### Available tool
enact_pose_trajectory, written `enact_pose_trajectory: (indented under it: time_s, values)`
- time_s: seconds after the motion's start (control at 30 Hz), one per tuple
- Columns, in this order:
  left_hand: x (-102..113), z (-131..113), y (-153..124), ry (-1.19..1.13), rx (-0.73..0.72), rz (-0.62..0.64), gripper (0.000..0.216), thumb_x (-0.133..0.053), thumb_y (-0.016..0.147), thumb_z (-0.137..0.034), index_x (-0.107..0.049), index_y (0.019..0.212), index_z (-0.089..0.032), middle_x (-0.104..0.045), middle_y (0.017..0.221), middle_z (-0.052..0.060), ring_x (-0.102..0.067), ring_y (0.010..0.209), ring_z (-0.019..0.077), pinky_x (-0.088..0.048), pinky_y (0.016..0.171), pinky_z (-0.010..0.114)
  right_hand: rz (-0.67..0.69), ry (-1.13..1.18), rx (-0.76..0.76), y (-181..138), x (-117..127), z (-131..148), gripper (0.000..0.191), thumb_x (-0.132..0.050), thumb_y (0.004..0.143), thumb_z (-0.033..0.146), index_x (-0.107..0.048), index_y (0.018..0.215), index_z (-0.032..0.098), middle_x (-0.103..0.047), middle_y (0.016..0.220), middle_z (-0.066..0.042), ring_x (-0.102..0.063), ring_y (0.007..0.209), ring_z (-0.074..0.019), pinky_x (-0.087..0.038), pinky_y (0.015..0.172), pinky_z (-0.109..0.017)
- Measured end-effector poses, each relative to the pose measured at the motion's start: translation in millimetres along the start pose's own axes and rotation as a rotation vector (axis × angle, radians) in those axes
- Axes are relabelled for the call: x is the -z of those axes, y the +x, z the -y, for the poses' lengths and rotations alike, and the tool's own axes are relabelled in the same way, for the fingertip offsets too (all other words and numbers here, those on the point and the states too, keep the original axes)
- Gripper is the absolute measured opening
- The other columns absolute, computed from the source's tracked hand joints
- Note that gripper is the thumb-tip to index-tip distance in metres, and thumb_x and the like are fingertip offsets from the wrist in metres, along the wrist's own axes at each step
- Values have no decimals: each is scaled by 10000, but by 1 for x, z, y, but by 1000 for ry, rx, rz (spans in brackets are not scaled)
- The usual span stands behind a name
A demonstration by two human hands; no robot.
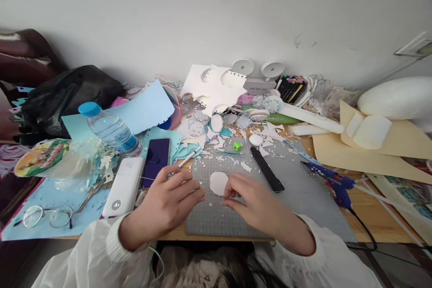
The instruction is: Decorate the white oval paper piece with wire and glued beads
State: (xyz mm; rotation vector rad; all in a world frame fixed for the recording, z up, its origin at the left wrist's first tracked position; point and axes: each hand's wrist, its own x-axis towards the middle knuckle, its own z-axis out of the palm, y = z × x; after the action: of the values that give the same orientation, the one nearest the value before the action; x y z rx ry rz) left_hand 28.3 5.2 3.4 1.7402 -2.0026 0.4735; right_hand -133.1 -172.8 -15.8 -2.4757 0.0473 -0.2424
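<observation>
A round white paper disc (218,183) is over the grey cutting mat (232,222), between my two hands. My right hand (248,198) is closed, thumb and forefinger pinched at the disc's lower right edge. To the left, my left hand (173,198) has its fingers curled together around a thin pale strand (148,178), whose end sticks out towards the phone. What lies under its fingertips is hidden. Beyond the disc are a black-handled cutter (266,168), a small green sharpener-like piece (237,146) and scattered white paper scraps (246,167).
At left are a water bottle (113,130), a white power bank (123,186), a dark phone (155,159) and glasses (50,216). A blue glue gun (332,183) with its cord lies right. Cut white card (216,87) and trimmed discs pile up against the wall.
</observation>
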Motion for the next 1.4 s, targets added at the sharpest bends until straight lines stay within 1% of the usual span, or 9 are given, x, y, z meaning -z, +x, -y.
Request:
enact_pose_trajectory:
  time_s: [0.23,0.37,0.5,0.7,0.87,1.03,1.13,1.27,1.4]
  values:
    - [-6,-1,2,-503,364,108,188,-589,937,-180,-593,749,-181,-656,699,-27,-558,736,139,-402,745,295,-483,-494,442,-2,-9,-6,190,-560,901,35,-534,793,190,-575,713,-28,-483,647,-160,-418,590,-298]
    - [-1,-3,1,-314,201,65,171,-519,957,-133,-614,822,-177,-673,759,-2,-544,790,163,-384,799,334,-349,-247,306,-3,-2,-6,102,-552,921,95,-573,973,180,-616,896,-69,-572,816,-181,-499,736,-313]
    - [2,-2,-6,28,-23,-18,226,-414,996,-101,-633,990,-157,-720,888,32,-566,891,186,-372,869,379,-150,-7,109,-4,7,-3,261,-598,915,201,-544,1170,181,-598,1115,-107,-584,1037,-210,-511,886,-342]
    - [-1,1,-12,148,-118,-28,266,-388,1005,-86,-641,1046,-157,-739,952,30,-592,915,176,-387,885,383,-216,93,68,-1,3,-3,43,-585,927,173,-568,910,208,-616,865,-32,-587,809,-159,-506,718,-286]
    - [2,-4,-1,-181,212,-48,176,-525,963,-149,-659,858,-193,-736,786,-2,-596,781,160,-416,794,351,-475,-258,339,-4,2,0,141,-518,931,99,-607,893,201,-662,803,-51,-589,770,-172,-497,685,-315]
    - [6,1,6,-876,545,265,251,-557,948,-207,-658,721,-176,-692,699,-11,-628,705,128,-493,700,244,-558,-616,716,-10,11,4,225,-482,941,93,-675,876,188,-718,785,-54,-599,748,-164,-459,582,-303]
    - [2,3,4,-879,584,288,227,-539,957,-226,-647,765,-169,-674,738,2,-631,723,134,-509,703,241,-519,-571,630,-9,9,3,218,-461,946,81,-657,900,164,-709,793,-72,-606,747,-172,-462,595,-309]
    - [-12,-2,0,-488,504,66,89,-518,969,-214,-592,939,-177,-646,957,56,-616,912,178,-511,809,304,-506,-392,361,-6,-2,-2,187,-480,922,45,-600,880,182,-662,793,-69,-566,710,-167,-475,624,-305]
    - [-22,-4,-8,-157,310,20,129,-567,954,-236,-562,1065,-171,-655,1060,91,-617,959,212,-509,809,343,-492,-254,236,-7,-9,-3,173,-497,909,44,-579,884,194,-631,813,-61,-548,733,-175,-484,669,-318]
